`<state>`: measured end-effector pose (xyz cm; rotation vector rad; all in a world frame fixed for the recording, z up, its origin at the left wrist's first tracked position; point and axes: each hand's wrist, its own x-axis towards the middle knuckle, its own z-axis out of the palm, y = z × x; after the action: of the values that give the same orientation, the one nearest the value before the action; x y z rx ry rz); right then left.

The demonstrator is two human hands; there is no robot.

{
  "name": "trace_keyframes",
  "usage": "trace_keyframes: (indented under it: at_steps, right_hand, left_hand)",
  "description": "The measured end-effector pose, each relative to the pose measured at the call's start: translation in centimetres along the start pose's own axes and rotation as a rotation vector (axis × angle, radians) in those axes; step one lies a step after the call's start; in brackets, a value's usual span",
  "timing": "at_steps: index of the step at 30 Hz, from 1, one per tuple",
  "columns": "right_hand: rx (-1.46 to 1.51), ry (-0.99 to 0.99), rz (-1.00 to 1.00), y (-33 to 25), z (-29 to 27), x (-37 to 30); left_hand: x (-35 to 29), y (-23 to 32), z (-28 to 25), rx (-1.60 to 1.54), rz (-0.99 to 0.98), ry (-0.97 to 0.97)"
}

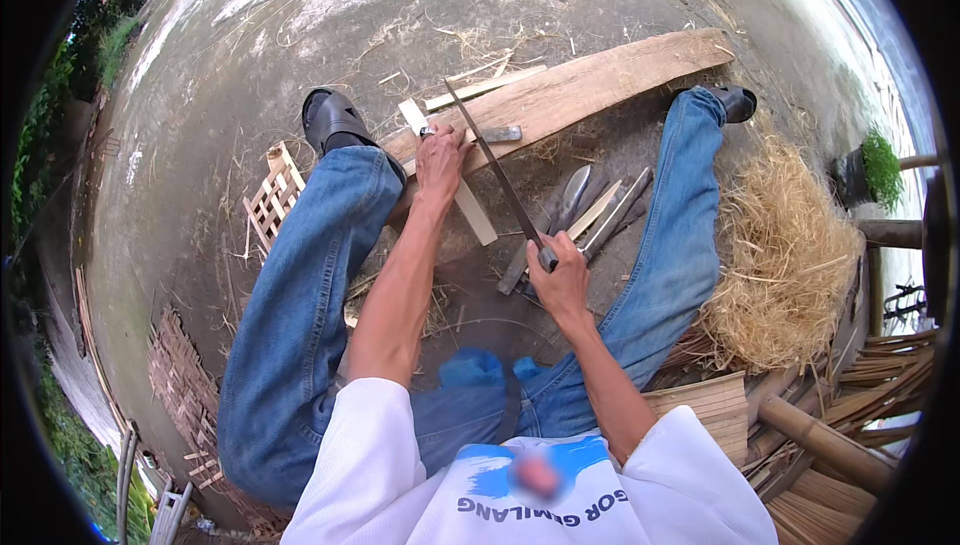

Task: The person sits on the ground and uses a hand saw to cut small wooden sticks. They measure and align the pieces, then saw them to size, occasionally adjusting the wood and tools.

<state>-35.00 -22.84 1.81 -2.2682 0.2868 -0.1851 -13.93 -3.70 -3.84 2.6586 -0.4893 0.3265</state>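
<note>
My left hand is closed over a pale flat bamboo or wood strip, pressing it against the long wooden plank. The strip lies across the plank and sticks out on both sides of the hand. In my right hand is the handle of a long, dark, tapering blade that looks like a handsaw; teeth cannot be made out. Its tip reaches past the plank's middle, just right of my left hand. A short flat metal piece rests on the plank beside my left fingers, partly behind the blade.
Between my legs, several knives and tools lie on the ground. A heap of shavings is beside my right leg, and a woven lattice piece beside my left. Bamboo poles stand at the lower right. Loose strips lie beyond my left hand.
</note>
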Motion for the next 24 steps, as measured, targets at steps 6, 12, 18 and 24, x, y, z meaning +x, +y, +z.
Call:
trace_keyframes:
  at_steps: [6, 12, 18, 24]
  right_hand:
    - [0.028, -0.028, 0.118, -1.1, 0.4, 0.0]
    - [0.076, -0.004, 0.142, -1.0, 2.8, 2.0]
    - [0.268, 0.231, 0.214, 1.3, -0.3, -0.4]
    - [0.563, 0.361, 0.467, 1.4, -1.6, -1.6]
  left_hand:
    - [0.1, 0.0, -0.9, -0.008, 0.035, -0.059]
    - [-0.1, 0.4, -1.4, -0.096, -0.027, -0.071]
    - [-0.2, 0.7, -1.5, -0.061, -0.016, -0.044]
    - [-0.5, 0.5, -0.8, -0.041, -0.015, -0.018]
